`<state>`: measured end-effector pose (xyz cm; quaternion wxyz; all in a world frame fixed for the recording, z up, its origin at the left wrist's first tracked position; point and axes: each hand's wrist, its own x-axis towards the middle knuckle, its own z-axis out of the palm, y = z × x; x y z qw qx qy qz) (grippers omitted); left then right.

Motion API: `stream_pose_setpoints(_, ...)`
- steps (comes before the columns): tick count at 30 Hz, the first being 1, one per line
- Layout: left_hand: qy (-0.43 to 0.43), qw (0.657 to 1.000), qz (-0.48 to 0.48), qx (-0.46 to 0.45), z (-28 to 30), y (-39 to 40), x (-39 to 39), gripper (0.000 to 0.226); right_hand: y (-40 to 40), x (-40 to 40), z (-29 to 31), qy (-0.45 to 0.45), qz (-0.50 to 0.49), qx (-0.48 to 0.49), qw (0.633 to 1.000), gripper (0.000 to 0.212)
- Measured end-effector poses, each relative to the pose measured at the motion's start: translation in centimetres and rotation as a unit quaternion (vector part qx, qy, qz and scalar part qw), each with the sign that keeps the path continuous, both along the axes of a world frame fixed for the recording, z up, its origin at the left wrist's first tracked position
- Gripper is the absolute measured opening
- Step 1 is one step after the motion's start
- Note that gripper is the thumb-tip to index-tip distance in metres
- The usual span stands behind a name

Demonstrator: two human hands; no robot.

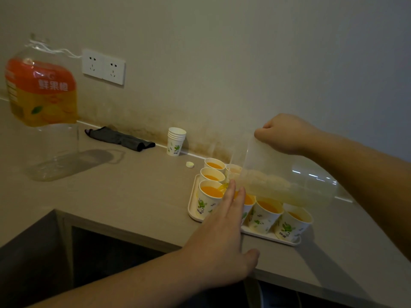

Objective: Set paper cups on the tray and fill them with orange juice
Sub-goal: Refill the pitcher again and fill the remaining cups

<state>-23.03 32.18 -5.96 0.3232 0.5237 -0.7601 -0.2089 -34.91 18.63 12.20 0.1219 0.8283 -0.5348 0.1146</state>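
— Head view: right hand point(287, 134) at two o'clock, fingers curled round the base of a clear bottle point(284, 183), tipped steeply, mouth down toward the tray point(191, 207). Nearly drained; only a pale film inside.

— And the left hand point(224, 232)?

— Reaching in from six o'clock, fingers straight and close together, gripping nothing, tips by the bottle's mouth and the rim of a near cup point(246, 205). Touching or just short: cannot tell.

— Cups?

— Seven or so paper cups on the tray at four o'clock, each showing orange juice. Front-left cup point(209, 200) close to full; far-right cup point(293, 223) looks lower. Thin stream falling near the front-left cup's rim.

— Step in hand, then?

— Probably the last of the filling, topping up from the dregs.

— Elsewhere?

— Spare cups point(175, 142) stacked at twelve o'clock by the wall, a small cap point(189, 164) lying just beside the tray, a dark cloth point(120, 138) at eleven, a big labelled bottle point(42, 107) at ten, seemingly drained.

— Next move?

— Likely righting the bottle gently, mouth kept over a cup to catch drips, then checking levels. Risk: straight fingers knocking a brimming cup.
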Motion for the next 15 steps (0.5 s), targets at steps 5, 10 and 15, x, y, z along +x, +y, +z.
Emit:
stream_pose_setpoints(5,0.003,1.0,0.0,-0.005,0.3,-0.1,0.2,0.117,-0.3,-0.3,0.0,-0.031,-0.002,0.012,0.999,0.045)
stream_pose_setpoints(10,-0.004,1.0,-0.001,-0.024,0.6,-0.3,0.3,0.116,-0.4,-1.2,0.0,-0.08,-0.001,0.027,0.996,0.038)
stream_pose_setpoints(15,-0.027,0.998,-0.002,-0.06,1.8,-1.1,0.5,0.11,-0.6,-2.8,0.0,-0.191,-0.012,0.045,0.98,0.028)
